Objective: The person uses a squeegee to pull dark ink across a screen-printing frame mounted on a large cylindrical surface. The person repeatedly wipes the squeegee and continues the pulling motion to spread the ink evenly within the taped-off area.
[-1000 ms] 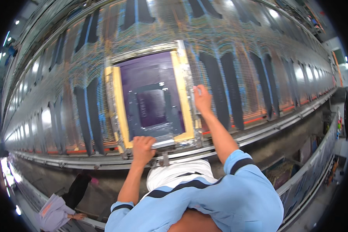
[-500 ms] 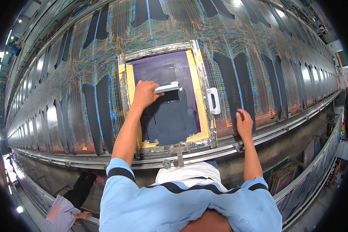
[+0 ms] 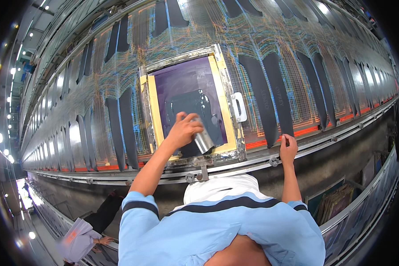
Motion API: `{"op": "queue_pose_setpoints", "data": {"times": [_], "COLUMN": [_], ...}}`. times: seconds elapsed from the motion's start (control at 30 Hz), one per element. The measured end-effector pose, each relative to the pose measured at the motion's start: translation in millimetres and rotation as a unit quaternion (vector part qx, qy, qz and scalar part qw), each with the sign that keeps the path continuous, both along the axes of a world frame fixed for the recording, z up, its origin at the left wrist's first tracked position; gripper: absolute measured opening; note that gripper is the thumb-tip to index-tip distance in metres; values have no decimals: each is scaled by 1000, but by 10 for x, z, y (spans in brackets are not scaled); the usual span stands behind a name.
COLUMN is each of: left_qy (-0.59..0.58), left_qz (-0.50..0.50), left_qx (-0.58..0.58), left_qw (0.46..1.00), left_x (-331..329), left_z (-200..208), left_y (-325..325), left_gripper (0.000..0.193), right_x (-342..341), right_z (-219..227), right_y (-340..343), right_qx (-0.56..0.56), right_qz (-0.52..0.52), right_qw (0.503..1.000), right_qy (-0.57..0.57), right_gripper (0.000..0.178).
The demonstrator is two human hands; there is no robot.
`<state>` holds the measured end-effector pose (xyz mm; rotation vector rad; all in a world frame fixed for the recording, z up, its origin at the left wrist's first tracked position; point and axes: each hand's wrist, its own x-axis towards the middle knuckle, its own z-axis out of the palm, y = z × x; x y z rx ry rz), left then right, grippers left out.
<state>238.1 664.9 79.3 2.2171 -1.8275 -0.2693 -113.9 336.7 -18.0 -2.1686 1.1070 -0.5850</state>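
A screen printing frame (image 3: 231, 113) with a worn metal border and yellow tape lies on the long table in front of me. Dark grey ink (image 3: 186, 103) covers part of its purple mesh (image 3: 181, 77). My left hand (image 3: 185, 130) grips a squeegee (image 3: 204, 142) with a silver metal holder, tilted over the near right part of the mesh; its blade edge is hidden. At the table's near edge, right of the frame, my right hand (image 3: 289, 148) has its fingers curled in, with nothing visible in them. Just beyond it ends a dark fabric piece (image 3: 277, 93) with faint lettering.
A white handle (image 3: 239, 107) sticks out from the frame's right side. Several paired dark pieces (image 3: 121, 128) lie along the table. A metal rail (image 3: 341, 130) with clamps runs along its near edge. Another person (image 3: 79, 239) is at the lower left, beside another table.
My left hand has drawn the squeegee from the upper mesh toward me and turned it; ink now shows where it was. My right hand has shifted slightly nearer and right, fingers more curled.
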Motion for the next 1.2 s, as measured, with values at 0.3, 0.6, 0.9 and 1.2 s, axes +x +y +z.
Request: {"op": "queue_pose_setpoints", "data": {"times": [0.3, 0.6, 0.9, 1.2], "left_qy": [-28, 26, 19, 8], "left_qz": [10, 581, 676, 596], "left_qx": [70, 85, 97, -13], "left_qw": [997, 809, 731, 803], "left_x": [-195, -550, -989, -447], "left_z": [-219, -106, -207, -60], "left_y": [-56, 735, 190, 265], "left_gripper": [37, 34, 35, 23], "right_x": [-69, 898, 2541, 2621], "right_z": [-3, 176, -152, -32], "right_y": [-33, 1, 249, 464], "right_qx": [43, 113, 119, 64], "right_qz": [19, 159, 108, 113], "right_qw": [999, 980, 987, 991], "right_qy": [-26, -42, 2, -43], "right_gripper": [18, 21, 31, 25]}}
